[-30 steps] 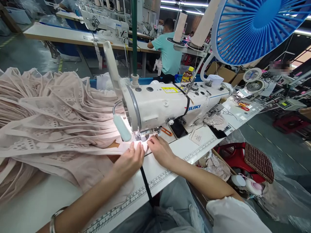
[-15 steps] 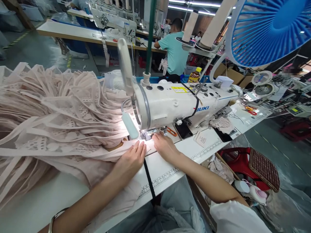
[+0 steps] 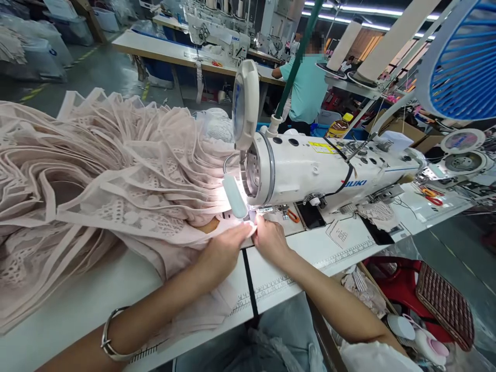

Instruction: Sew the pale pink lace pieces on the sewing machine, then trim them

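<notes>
Our left hand (image 3: 222, 253), flat on the fabric piece (image 3: 226, 226) half a second earlier, now pinches its edge. Our right hand (image 3: 271, 238), grip narrow, touches the same edge; we cannot tell whether it pinches. The piece lies at eight o'clock from the sewing machine (image 3: 294, 170); we judge its edge better controlled.

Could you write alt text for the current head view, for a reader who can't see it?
A person's left hand grips pale pink fabric by a white sewing machine, the right hand close at its edge. A heap of similar lace-patterned pieces spreads leftward across the table; a blue fan shows upper right.
</notes>
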The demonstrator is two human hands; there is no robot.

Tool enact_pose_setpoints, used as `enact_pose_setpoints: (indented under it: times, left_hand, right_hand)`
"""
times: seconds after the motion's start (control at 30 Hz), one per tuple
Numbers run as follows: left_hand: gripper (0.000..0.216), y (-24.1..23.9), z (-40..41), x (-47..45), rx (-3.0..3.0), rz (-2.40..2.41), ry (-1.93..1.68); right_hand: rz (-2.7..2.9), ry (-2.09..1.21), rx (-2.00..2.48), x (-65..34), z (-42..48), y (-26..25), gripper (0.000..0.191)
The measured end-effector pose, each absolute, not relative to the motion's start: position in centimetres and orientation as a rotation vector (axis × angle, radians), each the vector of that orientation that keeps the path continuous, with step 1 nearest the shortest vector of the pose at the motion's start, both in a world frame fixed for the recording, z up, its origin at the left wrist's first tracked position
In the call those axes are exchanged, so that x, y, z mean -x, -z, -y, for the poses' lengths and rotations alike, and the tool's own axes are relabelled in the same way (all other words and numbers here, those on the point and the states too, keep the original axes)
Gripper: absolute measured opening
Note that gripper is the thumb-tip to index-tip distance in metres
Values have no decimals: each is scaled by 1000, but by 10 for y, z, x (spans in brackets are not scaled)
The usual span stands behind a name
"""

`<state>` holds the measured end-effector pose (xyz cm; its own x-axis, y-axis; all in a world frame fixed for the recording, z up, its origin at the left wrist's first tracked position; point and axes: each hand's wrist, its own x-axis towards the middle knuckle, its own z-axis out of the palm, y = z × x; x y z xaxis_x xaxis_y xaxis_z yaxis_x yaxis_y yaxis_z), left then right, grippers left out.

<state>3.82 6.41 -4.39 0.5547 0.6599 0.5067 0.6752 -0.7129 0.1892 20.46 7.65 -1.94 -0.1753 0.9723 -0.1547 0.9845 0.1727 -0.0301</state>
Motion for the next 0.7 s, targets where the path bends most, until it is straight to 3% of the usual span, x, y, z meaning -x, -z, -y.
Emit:
enact_pose_setpoints:
  times: [0.3, 0.43, 0.57, 0.7]
  left_hand:
    - [47, 52, -50, -47, 2649, 951, 449]
    - [42, 51, -54, -48, 2596, 940, 461]
    - [39, 49, -59, -47, 2609, 895, 524]
    - [38, 52, -60, -46, 2611, 890, 599]
  right_hand:
    - [-2381, 251, -1979, -205, -75, 18, 18]
    - [-2425, 369, -1973, -212, -75, 11, 18]
    - [-2738, 694, -1734, -236, -75, 7, 15]
    - [-3168, 554, -1496, -255, -73, 23, 31]
